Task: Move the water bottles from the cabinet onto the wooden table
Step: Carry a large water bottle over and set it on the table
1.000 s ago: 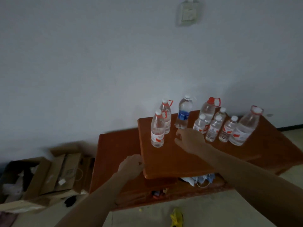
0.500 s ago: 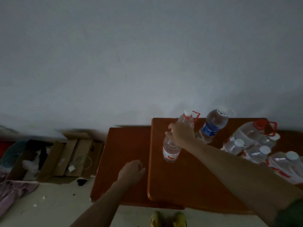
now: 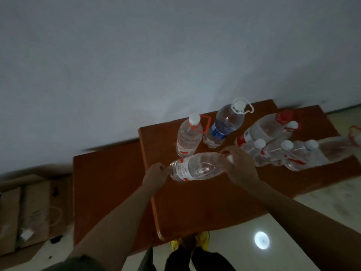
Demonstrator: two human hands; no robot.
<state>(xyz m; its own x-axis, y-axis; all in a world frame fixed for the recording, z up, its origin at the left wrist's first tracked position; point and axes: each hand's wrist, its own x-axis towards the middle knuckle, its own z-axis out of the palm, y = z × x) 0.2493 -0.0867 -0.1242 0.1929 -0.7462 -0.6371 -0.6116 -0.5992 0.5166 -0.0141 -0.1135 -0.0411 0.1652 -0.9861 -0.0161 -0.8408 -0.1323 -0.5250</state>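
Note:
A clear water bottle (image 3: 195, 169) with a red-and-white label is tipped sideways above the raised wooden top (image 3: 205, 202). My right hand (image 3: 240, 163) grips its cap end and my left hand (image 3: 156, 176) holds its base. Behind it stand a bottle with a red handle (image 3: 188, 137) and a blue-labelled bottle (image 3: 224, 126). Several more clear bottles (image 3: 273, 149) cluster at the right on the same top.
A lower wooden surface (image 3: 105, 192) lies to the left of the raised top. Cardboard boxes (image 3: 25, 214) sit on the floor at far left. A white wall runs behind. The tiled floor (image 3: 273, 241) and my yellow shoes (image 3: 203, 239) show below.
My right hand has tipped the bottle from upright to sideways and lifted it. My left hand rose from the lower surface and took the bottle's base. The view shifted closer and downward.

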